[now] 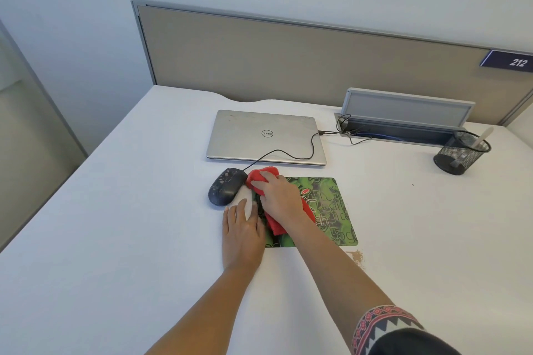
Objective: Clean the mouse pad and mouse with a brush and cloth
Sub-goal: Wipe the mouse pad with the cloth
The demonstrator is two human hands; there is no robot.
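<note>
A green patterned mouse pad lies on the white desk. My right hand presses a red cloth flat onto the pad's left part, fingers spread over it. My left hand rests flat on the pad's left edge with straight fingers. A dusty black wired mouse sits on the desk just left of the pad, touching the cloth's upper corner. The brush handle sticks out of a mesh cup at the far right.
A shut silver laptop lies behind the pad, with the mouse cable running over it to a cable tray. A black mesh cup stands at the right. Brown dust lies by the pad's near right corner.
</note>
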